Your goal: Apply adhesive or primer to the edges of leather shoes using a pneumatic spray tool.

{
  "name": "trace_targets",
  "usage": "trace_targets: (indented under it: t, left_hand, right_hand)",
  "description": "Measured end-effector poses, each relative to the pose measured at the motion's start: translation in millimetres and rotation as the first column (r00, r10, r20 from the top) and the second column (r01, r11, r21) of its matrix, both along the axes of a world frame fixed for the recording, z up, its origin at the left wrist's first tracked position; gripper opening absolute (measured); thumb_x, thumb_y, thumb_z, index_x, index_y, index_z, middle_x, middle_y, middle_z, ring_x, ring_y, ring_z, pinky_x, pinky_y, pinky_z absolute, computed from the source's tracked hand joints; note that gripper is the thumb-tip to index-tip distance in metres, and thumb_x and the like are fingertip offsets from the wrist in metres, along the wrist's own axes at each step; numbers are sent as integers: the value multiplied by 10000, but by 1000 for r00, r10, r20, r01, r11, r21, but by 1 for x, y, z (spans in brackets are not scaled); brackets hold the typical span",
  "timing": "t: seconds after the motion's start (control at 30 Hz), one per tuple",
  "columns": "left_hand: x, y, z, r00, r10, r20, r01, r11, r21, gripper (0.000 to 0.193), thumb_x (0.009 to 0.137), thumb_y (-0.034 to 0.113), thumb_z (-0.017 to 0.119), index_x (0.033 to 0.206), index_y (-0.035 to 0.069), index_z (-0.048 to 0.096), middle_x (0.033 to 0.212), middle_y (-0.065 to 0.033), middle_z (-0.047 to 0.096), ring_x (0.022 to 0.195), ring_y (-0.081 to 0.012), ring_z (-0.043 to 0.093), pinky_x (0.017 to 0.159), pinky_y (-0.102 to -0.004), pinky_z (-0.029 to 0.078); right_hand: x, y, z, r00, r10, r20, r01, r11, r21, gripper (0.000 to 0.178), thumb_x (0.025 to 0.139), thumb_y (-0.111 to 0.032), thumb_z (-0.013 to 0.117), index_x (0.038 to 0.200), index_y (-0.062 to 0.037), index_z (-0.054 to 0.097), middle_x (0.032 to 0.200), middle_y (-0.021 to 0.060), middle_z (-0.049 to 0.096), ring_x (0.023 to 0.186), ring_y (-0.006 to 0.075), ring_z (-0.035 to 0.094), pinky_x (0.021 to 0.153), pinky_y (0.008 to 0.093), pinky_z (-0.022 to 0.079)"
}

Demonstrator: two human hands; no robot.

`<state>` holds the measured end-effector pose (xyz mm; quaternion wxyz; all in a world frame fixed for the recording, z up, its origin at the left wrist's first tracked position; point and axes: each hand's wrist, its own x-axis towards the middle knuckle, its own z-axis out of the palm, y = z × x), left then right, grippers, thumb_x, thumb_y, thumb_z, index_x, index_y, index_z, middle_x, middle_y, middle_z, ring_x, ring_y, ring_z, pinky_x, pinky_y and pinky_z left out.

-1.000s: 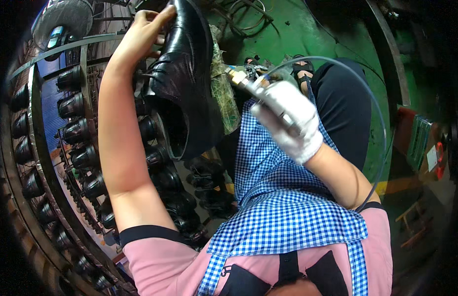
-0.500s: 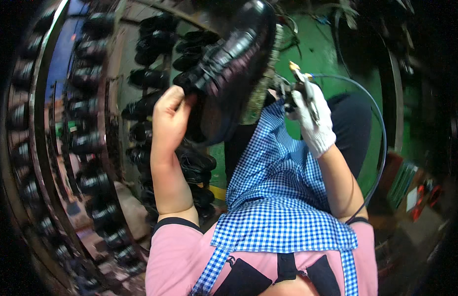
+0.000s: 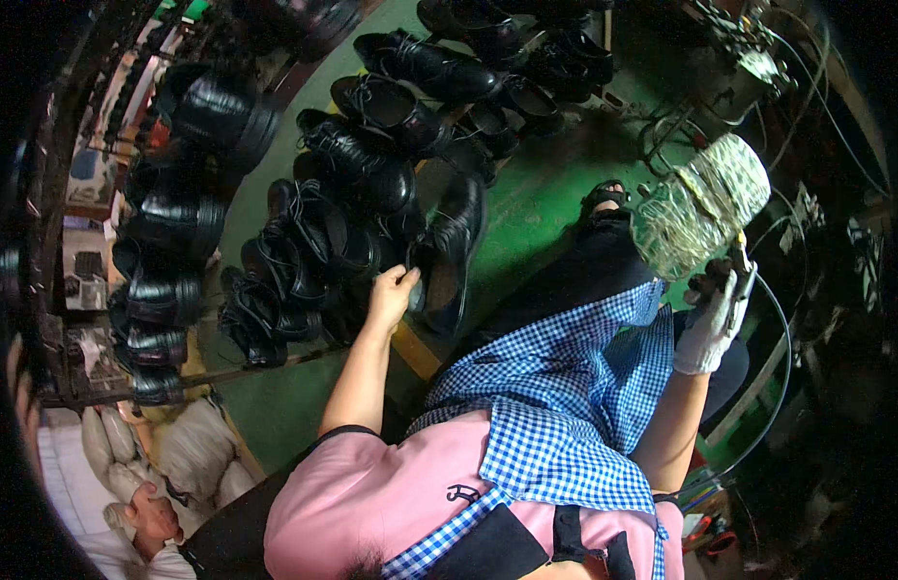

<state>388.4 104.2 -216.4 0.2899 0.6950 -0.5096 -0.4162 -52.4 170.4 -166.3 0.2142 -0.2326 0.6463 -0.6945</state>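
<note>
I count roughly a dozen black leather shoes (image 3: 371,184) heaped on the green floor (image 3: 536,208), my bare left hand (image 3: 393,293) curled closed on one shoe (image 3: 451,253) at the heap's near edge, gloved right hand (image 3: 710,324) gripping a hose-fed tool (image 3: 742,275).

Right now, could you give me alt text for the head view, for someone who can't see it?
A person's bare left hand grips a black leather shoe beside a pile of black shoes on the green floor. The gloved right hand holds a thin tool with a hose near a clear plastic jug. A blue checked apron covers the lap.
</note>
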Motion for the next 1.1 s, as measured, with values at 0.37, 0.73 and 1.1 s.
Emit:
trace_targets:
  t: [0.37,0.73,1.1]
  left_hand:
    - [-1,-158,-186,777,605,176,-514,770,-378,339,937,267,642,1135,-8,653,999,-161,690,933,-278,650,859,-417,484]
    - [-6,-42,-142,727,35,686,-15,999,-36,609,779,401,768,1243,64,565,1161,-198,654,1087,-337,600,1126,-468,302]
    - [8,3,28,944,-257,205,252,966,54,360,884,330,714,1029,4,664,901,-104,684,861,-171,618,788,-329,489]
  right_hand:
    - [-29,22,-11,741,132,-659,0,981,196,610,886,103,464,1465,-75,391,1494,240,392,1311,374,485,1056,461,444]
    - [-22,14,-19,919,27,-393,-5,998,58,505,1022,-305,449,1457,-48,432,1321,77,573,993,153,591,756,261,472]
    - [-19,-6,-4,990,144,-1,-144,987,-68,426,1014,-207,487,1424,-93,472,1071,20,605,744,90,547,583,225,429]
